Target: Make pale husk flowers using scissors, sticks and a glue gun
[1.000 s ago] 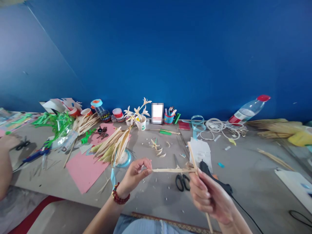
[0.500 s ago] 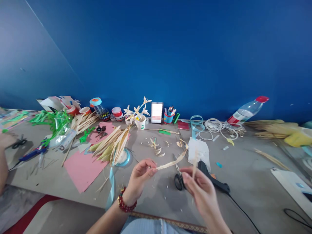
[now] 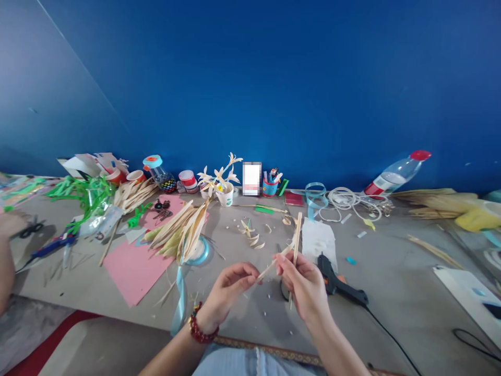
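Note:
A pale dried husk strip (image 3: 269, 268) is pinched by its lower end in my left hand (image 3: 231, 284), thumb against fingers. My right hand (image 3: 304, 284) grips a second, folded-looking husk strip (image 3: 298, 230) that stands nearly upright. The right fingertips also meet the first strip, so the two strips cross there. Beneath my right hand lie scissors (image 3: 282, 290), mostly hidden. A black glue gun (image 3: 346, 291) rests just right of that hand. Beyond the hands are cut husk petals (image 3: 254, 240) and a white paper sheet (image 3: 319, 241).
Left of my hands lie a husk bundle (image 3: 176, 230), pink paper (image 3: 135, 274) and a blue ribbon roll (image 3: 204, 254). At the back stand a cup (image 3: 226, 198) of husk flowers and a leaning bottle (image 3: 391, 176). A co-worker's hand (image 3: 10, 225) is at far left.
My right hand has moved left and a little up, bringing its husk strip against the one in my left hand. My left hand has shifted slightly right and down.

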Demonstrator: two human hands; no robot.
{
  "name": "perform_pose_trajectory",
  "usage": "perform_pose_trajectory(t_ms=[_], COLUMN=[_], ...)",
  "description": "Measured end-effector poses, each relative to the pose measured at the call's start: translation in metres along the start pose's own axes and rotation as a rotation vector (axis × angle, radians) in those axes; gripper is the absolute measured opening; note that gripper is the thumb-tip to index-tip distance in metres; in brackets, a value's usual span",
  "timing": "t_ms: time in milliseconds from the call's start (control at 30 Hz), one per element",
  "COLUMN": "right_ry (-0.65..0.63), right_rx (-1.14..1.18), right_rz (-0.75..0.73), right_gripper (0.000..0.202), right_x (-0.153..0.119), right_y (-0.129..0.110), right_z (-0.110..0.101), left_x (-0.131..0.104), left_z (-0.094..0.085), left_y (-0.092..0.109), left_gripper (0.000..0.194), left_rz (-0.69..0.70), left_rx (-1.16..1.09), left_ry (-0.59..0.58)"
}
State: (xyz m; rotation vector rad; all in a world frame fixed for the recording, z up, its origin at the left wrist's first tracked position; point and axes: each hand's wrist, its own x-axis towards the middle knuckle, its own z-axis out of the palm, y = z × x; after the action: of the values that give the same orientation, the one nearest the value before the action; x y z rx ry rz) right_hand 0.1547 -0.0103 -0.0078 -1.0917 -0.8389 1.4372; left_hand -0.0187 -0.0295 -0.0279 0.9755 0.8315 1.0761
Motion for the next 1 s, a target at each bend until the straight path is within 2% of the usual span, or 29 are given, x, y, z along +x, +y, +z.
perform_pose_trajectory(t_ms=[167, 300, 533, 700, 833, 1000], right_ry=[-0.014, -0.039, -0.118, -0.199, -0.258, -0.179], right_rx=[-0.074, -0.160, -0.349, -0.484, -0.531, -0.434], right_rz=[0.023, 0.032, -0.080, -0.180, -0.205, -0.191], right_gripper=[0.040, 0.038, 0.032, 0.032, 0.033, 0.034], right_x=[0.001, 0.001, -0.004, -0.005, -0.005, -0.002], right_y=[0.004, 0.006, 0.002, -0.004, -0.007, -0.004], right_z=[0.000, 0.000, -0.005, -0.006, -0.004, -0.010], left_x=[0.010, 0.019, 0.018, 0.017, 0.015, 0.007], left_z=[0.008, 0.017, 0.020, 0.016, 0.014, 0.009], left_y=[0.013, 0.015, 0.013, 0.012, 0.016, 0.016], left_gripper=[0.018, 0.023, 0.030, 0.035, 0.032, 0.026], left_rz=[0.073, 0.014, -0.039, -0.026, -0.045, -0.077], left_rx=[0.077, 0.096, 0.038, -0.027, -0.040, -0.005], left_ry=[-0.028, 0.022, 0.102, 0.020, -0.001, -0.030])
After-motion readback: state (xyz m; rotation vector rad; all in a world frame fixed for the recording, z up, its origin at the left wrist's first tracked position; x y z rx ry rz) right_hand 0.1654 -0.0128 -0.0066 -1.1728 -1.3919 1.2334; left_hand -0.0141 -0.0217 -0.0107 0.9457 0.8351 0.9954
